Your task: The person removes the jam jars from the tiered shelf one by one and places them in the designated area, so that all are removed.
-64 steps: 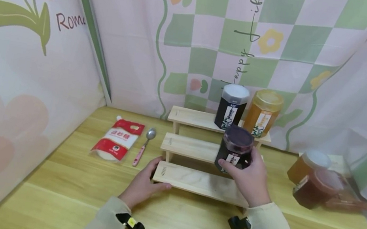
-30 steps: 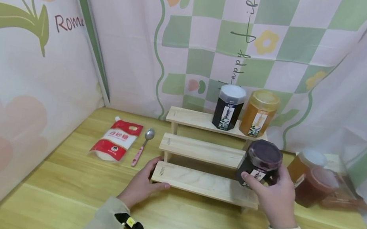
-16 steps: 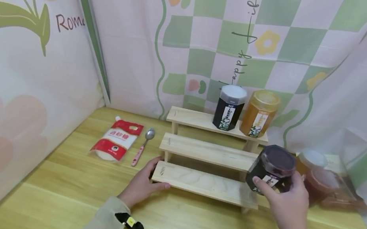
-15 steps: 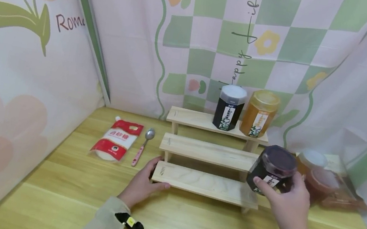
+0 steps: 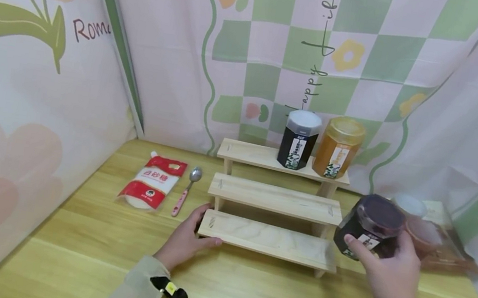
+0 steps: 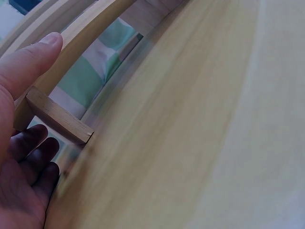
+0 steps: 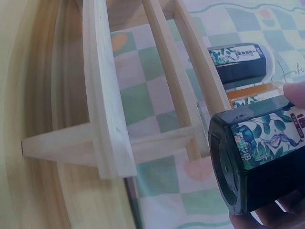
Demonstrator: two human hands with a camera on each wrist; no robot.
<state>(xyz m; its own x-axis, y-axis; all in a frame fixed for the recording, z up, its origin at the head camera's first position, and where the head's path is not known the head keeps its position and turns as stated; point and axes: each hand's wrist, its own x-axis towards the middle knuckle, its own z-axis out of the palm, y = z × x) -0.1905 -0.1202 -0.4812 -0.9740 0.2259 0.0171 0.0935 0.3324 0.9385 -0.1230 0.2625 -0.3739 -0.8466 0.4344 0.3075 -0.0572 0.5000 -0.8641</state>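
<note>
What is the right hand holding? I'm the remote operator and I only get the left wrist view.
Observer: The right hand grips a dark jar.
Operator: Is that jar standing on something?
Observer: No; the right wrist view shows its underside in the open, so it's held up.
Operator: And what lies left of the wooden rack?
Observer: A spoon, between the rack and a red-and-white bag.
</note>
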